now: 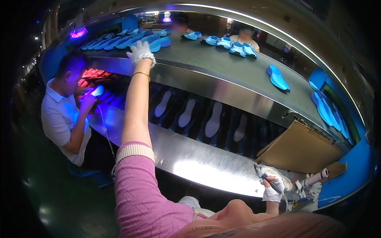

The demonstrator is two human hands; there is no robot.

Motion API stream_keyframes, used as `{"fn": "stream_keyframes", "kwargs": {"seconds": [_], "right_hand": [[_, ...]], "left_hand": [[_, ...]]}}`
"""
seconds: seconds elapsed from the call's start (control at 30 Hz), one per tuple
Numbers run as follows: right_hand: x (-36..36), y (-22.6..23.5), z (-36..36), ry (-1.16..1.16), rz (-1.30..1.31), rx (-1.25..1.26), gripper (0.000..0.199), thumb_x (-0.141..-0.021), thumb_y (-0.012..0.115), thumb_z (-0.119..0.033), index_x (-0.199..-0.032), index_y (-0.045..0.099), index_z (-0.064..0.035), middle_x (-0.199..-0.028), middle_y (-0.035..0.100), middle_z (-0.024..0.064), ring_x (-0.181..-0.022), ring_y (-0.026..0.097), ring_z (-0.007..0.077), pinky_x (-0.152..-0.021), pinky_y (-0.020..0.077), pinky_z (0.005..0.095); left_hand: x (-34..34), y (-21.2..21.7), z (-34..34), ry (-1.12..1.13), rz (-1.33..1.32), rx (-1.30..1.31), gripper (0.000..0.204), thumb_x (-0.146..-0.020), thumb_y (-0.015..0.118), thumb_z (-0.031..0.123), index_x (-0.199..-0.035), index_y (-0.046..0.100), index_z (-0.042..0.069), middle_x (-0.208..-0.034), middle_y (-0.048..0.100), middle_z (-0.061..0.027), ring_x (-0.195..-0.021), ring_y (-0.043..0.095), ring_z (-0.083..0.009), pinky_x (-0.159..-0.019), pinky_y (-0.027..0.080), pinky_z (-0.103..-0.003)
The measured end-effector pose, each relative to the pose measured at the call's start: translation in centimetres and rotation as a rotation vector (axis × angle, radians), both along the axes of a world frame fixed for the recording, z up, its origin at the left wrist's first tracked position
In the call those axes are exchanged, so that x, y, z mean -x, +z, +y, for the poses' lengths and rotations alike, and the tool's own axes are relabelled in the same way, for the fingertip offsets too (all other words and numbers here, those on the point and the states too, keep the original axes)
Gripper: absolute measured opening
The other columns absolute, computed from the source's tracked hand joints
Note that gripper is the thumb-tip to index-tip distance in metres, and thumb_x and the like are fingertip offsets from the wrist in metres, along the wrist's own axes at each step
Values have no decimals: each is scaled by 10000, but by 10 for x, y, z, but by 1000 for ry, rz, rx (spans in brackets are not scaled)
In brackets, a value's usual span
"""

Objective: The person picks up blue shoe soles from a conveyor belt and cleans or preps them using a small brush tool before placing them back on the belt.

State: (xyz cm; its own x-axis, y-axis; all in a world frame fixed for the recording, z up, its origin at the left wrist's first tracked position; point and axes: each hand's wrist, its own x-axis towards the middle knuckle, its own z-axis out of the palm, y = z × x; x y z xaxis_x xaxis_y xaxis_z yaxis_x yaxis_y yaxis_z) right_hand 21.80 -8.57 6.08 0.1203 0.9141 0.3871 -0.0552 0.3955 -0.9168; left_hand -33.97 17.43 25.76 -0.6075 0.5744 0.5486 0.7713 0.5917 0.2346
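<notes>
My left hand (140, 51), in a white glove, is stretched far out over the upper conveyor belt (222, 63). It touches or hovers at a blue shoe sole (160, 43) near the front of a row of blue soles (111, 41); whether it grips one is unclear. My right hand (273, 189), also gloved, rests low at the steel ledge (198, 162) and holds a dark brush (265, 178) over a small white glue dish (279, 176).
White insoles (213, 121) ride the lower belt. More blue soles (278, 77) lie along the upper belt and at right (327, 111). A cardboard sheet (301, 148) leans nearby. A seated person (65, 115) works under blue light at left; other people stand beyond the belt.
</notes>
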Motion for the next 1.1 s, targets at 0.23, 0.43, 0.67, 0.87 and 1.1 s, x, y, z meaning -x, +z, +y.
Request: {"fn": "stream_keyframes", "kwargs": {"seconds": [0.23, 0.43, 0.67, 0.87, 1.1], "right_hand": [[35, 11, 1, 28, -54, 8, 186, -707, 661, 84, -839, 577, -17, -841, 619, 111, -716, 620, 175, -698, 512, 290], [59, 10, 5, 129, -61, -62, 192, -707, 660, 90, -847, 573, -8, -904, 618, 126, -760, 605, 158, -712, 490, 268], [40, 9, -9, 1, -190, 40, 231, -688, 659, 113, -819, 562, -51, -999, 600, 90, -805, 578, 119, -728, 473, 243], [37, -8, -25, -63, -109, 86, 205, -694, 664, 91, -810, 567, -48, -833, 600, 59, -733, 576, 123, -687, 468, 238], [23, -22, -38, -50, -117, 2, 216, -672, 675, 96, -791, 563, -46, -869, 603, 83, -715, 585, 140, -657, 480, 258]], "left_hand": [[28, -2, 11, -225, -208, -222, 321, -738, 587, 250, -995, 606, 59, -1081, 579, -199, -988, 563, -368, -832, 459, -428], [-24, -31, -23, -793, 353, -665, 178, -695, 696, 147, -860, 647, 101, -1018, 584, -103, -887, 569, -245, -814, 469, -342], [-122, -14, -125, -1408, -679, -1187, 163, -887, 560, 121, -990, 570, -5, -977, 603, -75, -865, 529, -96, -786, 415, -218], [-173, -37, -175, -1682, -1071, -1113, 379, -966, 329, 288, -704, 457, 46, -903, 602, -184, -728, 552, -189, -701, 459, -293], [-209, -148, -170, -1780, -2042, -254, 471, -943, 335, 384, -635, 470, 55, -775, 590, -145, -642, 523, -169, -610, 440, -259]]}}
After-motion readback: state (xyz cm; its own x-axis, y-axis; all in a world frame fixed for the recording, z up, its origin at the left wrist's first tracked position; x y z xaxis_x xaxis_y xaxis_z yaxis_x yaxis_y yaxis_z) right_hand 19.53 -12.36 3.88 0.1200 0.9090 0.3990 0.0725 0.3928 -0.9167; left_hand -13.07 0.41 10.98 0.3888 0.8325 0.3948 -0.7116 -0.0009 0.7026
